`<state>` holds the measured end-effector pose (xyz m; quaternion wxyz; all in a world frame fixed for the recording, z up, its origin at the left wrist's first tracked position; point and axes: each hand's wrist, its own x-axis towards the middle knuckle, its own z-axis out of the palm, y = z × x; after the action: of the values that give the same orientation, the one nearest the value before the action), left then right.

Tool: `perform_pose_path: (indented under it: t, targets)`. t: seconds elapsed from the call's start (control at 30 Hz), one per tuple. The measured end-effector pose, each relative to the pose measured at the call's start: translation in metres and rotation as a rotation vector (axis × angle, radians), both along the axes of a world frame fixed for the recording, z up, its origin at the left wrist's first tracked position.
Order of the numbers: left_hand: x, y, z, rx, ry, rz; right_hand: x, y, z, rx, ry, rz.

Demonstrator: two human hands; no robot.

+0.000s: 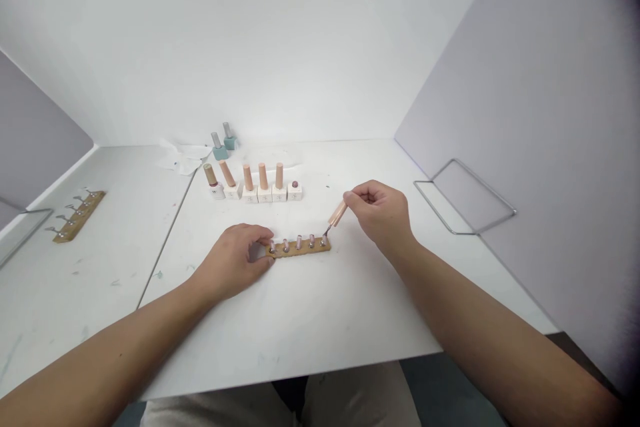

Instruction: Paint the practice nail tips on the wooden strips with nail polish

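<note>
A small wooden nail tip stand (299, 248) lies on the white table, with several pinkish nail tips (299, 241) upright on metal holders. My left hand (237, 257) grips its left end between thumb and fingers. In my right hand (379, 209) is a nail polish brush (337, 214) by its peach cap, slanting down to the left. Its dark bristles are at the rightmost nail tip; whether they touch it I cannot tell. An uncapped white polish bottle (295, 194) with a dark pink mouth stands behind the wooden stand, at the right end of a bottle row.
Several capped polish bottles (263, 187) form the row. Two teal bottles (220, 150) stand behind, beside crumpled white tissue (183, 157). Another wooden stand (80, 215) is at far left. A metal wire frame (465, 197) leans at the right wall.
</note>
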<state>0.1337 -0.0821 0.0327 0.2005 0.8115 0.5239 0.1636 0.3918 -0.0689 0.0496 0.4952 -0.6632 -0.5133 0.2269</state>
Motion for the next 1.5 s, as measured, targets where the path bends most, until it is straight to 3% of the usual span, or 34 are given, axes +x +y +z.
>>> perform_pose_path:
  t: [0.43, 1.5]
  targets:
    - [-0.0003, -0.0002, -0.001, -0.007, -0.015, 0.0, -0.0007, -0.0032, 0.0011, 0.086, 0.006, -0.004]
    - [0.0004, -0.0005, 0.0007, -0.003, 0.005, 0.001, -0.0018, -0.0063, 0.0044, -0.015, 0.034, 0.115]
